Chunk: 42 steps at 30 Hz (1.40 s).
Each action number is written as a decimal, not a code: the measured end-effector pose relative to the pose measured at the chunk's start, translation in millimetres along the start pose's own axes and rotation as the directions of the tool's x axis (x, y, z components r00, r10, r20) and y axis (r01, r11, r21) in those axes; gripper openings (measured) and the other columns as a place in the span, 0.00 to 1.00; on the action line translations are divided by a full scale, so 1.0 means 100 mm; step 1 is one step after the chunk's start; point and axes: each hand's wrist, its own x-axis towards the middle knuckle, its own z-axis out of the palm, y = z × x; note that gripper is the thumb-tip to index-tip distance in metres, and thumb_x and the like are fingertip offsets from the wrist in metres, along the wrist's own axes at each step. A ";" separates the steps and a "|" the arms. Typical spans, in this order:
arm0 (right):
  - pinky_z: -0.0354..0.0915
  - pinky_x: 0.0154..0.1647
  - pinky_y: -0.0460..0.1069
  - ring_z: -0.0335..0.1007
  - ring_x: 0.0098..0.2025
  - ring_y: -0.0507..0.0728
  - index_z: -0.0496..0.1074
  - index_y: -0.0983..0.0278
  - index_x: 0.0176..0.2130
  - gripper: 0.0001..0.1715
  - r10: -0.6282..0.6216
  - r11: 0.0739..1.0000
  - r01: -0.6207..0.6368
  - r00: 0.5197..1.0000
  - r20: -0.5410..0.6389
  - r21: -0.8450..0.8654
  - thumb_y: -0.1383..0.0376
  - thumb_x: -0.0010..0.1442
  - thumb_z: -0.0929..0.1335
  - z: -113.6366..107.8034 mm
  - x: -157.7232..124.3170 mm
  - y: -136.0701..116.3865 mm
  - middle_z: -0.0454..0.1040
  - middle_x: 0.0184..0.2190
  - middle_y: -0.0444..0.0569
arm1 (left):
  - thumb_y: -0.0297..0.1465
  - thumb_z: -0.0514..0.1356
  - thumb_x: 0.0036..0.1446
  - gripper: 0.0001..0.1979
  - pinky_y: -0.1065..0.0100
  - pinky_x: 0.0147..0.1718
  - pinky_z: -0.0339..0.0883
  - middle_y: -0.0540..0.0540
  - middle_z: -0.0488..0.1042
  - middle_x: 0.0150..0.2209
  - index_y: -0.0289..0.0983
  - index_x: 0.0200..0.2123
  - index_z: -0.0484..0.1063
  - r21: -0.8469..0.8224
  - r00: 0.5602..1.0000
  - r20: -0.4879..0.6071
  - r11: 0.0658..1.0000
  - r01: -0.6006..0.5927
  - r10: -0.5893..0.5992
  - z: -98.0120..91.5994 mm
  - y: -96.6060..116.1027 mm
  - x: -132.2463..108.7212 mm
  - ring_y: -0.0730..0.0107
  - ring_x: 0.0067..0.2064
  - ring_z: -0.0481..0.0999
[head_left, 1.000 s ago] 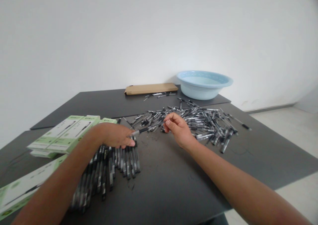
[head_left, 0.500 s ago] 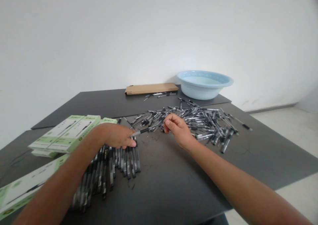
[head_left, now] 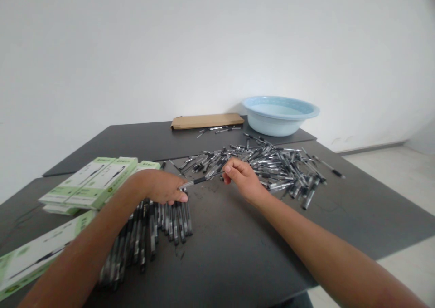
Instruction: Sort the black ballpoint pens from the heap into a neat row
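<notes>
My left hand is closed on the clear barrel of a gel pen with a black grip, above a laid-out row of pens. The pen points right and slightly upward. At its thin end, the fingers of my right hand are pinched together, in front of a loose heap of pens. Those fingertips hide what exactly they grip at the pen's end. Clear barrels and black grips show throughout the heap and the row.
Green and white pen boxes are stacked on the left, with another box nearer me. A light blue basin and a flat brown cardboard piece lie at the back of the dark table. Several thin pieces lie by the cardboard.
Both hands stay nearly in place, with the pen still between them. The pen's barrel has shifted very slightly; nothing has been let go.
</notes>
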 end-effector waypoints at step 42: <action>0.59 0.29 0.47 0.62 0.27 0.51 0.65 0.59 0.42 0.10 -0.052 0.991 0.050 0.998 0.017 0.121 0.59 0.63 0.69 0.04 -0.09 -0.03 0.63 0.28 0.40 | 0.39 0.52 0.61 0.14 0.69 0.32 0.68 0.40 0.82 0.35 0.36 0.35 0.72 -0.070 0.998 -0.040 0.996 -0.059 0.056 0.04 -0.14 0.02 0.59 0.35 0.80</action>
